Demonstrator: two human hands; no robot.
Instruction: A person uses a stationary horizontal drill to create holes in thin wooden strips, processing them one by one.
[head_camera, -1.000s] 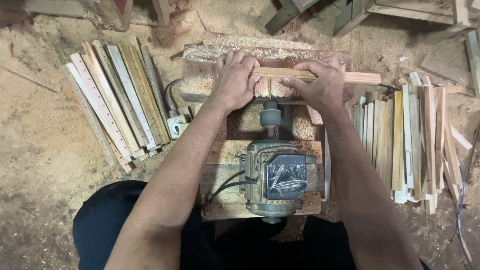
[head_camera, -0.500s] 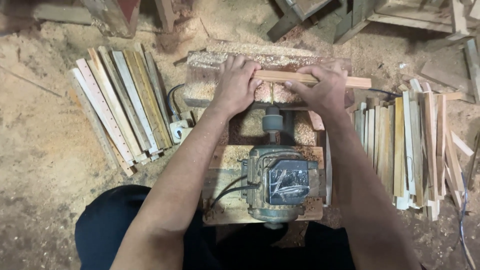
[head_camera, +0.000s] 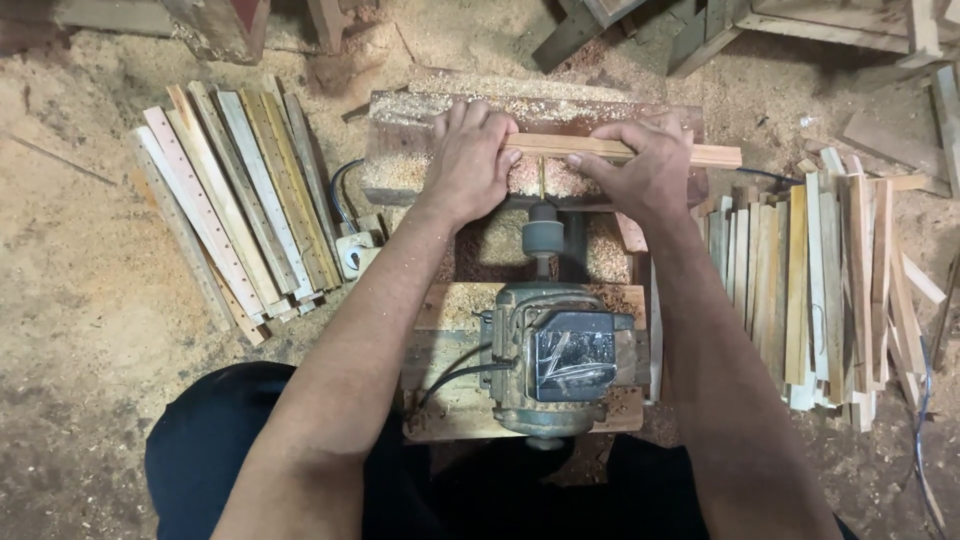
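Observation:
A narrow wooden strip (head_camera: 620, 150) lies across a sawdust-covered wooden block (head_camera: 400, 130). My left hand (head_camera: 468, 160) presses down on the strip's left end. My right hand (head_camera: 640, 170) grips its middle, and its right end sticks out past my fingers. Between my hands a thin bit on the chuck (head_camera: 543, 238) of a grey electric motor (head_camera: 555, 360) points up at the strip. The motor sits on a wooden board (head_camera: 450, 310) between my knees.
A row of drilled wooden strips (head_camera: 230, 200) lies on the left, beside a white switch (head_camera: 352, 255) with a cable. A larger stack of strips (head_camera: 820, 280) lies on the right. Sawdust covers the floor, and timber offcuts (head_camera: 700, 30) lie at the top.
The strip and both hands sit slightly further left along the block than one second ago. The grip on it is the same.

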